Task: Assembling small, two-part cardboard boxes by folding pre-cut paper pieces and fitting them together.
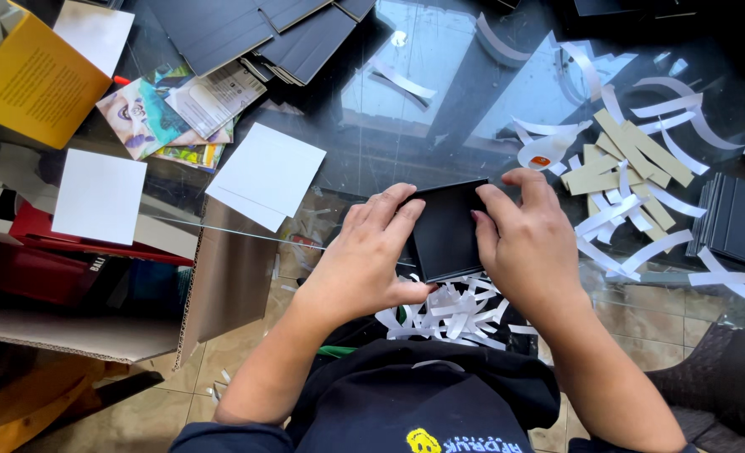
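Left hand: The left hand [364,260] lies on the left side of the black card [448,231]. Its fingers are spread a little and press down on the card's top left corner. The thumb sits at the bottom edge of the card.
Right hand: The right hand [523,243] lies on the right side of the same card. Its fingers are close together and curl over the top right corner. They hold the card tight.
Black card: It is a small, dark, flat square. It lies on the glass table [439,92], near the edge close to the person, between the two hands.
Paper strips in front: A pile of thin white strips [452,315] lies just below the card, by the person's lap.
Paper strips on the right: More white strips and some tan strips [632,155] lie spread out to the right of the hands.
White sheets: Two plain white sheets [267,174] lie to the left of the hands, well apart from the card.
Yellow box: A yellow box [32,80] sits far off in the top left corner.
Dark cards: A stack of dark cards [742,222] stands at the right edge of the table. More dark cards [263,29] lie at the top.
Picture cards: Some bright picture cards [167,113] lie next to the yellow box.
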